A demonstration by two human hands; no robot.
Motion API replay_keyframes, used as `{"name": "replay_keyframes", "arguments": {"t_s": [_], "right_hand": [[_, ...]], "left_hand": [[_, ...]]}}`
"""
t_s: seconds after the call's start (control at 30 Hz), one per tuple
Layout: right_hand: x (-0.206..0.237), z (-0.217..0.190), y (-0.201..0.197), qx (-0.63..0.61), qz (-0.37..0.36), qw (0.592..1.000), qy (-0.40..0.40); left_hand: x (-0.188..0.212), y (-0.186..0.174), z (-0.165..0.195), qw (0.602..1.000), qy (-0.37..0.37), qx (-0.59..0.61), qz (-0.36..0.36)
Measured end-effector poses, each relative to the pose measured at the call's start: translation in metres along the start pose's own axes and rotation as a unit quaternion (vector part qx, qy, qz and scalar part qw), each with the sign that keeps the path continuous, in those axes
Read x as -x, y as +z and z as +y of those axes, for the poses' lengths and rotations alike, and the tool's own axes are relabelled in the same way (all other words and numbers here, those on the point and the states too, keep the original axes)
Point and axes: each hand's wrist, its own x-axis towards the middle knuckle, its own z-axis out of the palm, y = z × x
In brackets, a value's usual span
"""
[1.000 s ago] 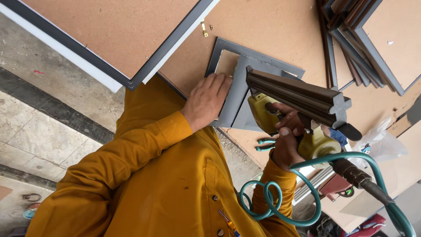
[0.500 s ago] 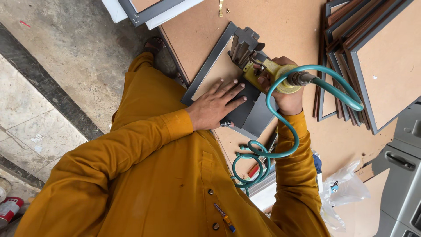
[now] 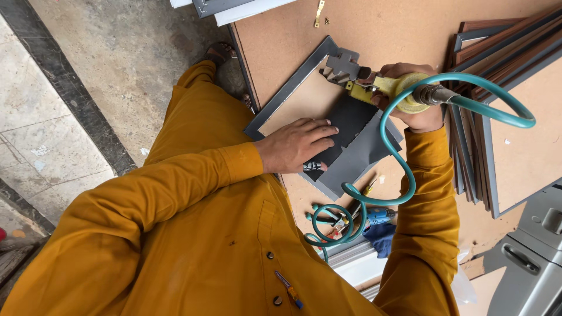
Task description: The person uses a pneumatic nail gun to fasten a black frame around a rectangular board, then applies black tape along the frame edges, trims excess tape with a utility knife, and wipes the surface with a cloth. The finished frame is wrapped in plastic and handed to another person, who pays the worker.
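Pressing flat, left hand spreads fingers on dark backing panel inside grey frame on brown worktable. Right hand wraps fully around yellow pneumatic stapler, nose at frame's far edge. Frame stack crowds right; bare board beyond frame.

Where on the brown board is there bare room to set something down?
Bare board lies above the grey frame, between the brass hanger and the stacked frames. Crowded: the frame under the left hand and staple gun, and tools by the coiled hose.
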Motion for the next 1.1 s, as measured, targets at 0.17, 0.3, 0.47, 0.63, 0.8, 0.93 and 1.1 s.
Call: {"name": "replay_keyframes", "arguments": {"t_s": [0.17, 0.3, 0.47, 0.63, 0.8, 0.93, 1.1], "right_hand": [[-0.002, 0.004, 0.005, 0.093, 0.026, 0.995, -0.036], [0.0, -0.009, 0.015, 0.135, 0.03, 0.99, -0.021], [0.014, -0.038, 0.026, 0.075, 0.119, 0.99, 0.016], [0.041, -0.052, 0.026, 0.14, 0.186, 0.972, -0.018], [0.051, -0.035, 0.025, 0.105, 0.131, 0.986, -0.024], [0.053, -0.025, 0.039, 0.123, 0.148, 0.981, 0.017], [0.047, -0.012, 0.068, 0.038, 0.24, 0.966, 0.092]], "left_hand": [[-0.006, -0.017, -0.015, 0.978, -0.169, -0.09, 0.089], [-0.025, -0.03, -0.036, 0.938, -0.25, -0.182, 0.158], [-0.037, -0.02, -0.025, 0.959, -0.184, -0.137, 0.168], [-0.036, -0.004, 0.013, 0.989, -0.112, -0.064, 0.076], [-0.047, 0.018, 0.037, 0.989, -0.13, -0.038, -0.054], [-0.044, 0.037, 0.044, 0.959, -0.03, -0.275, -0.061], [-0.032, 0.049, 0.044, 0.95, 0.011, -0.287, -0.127]]}}
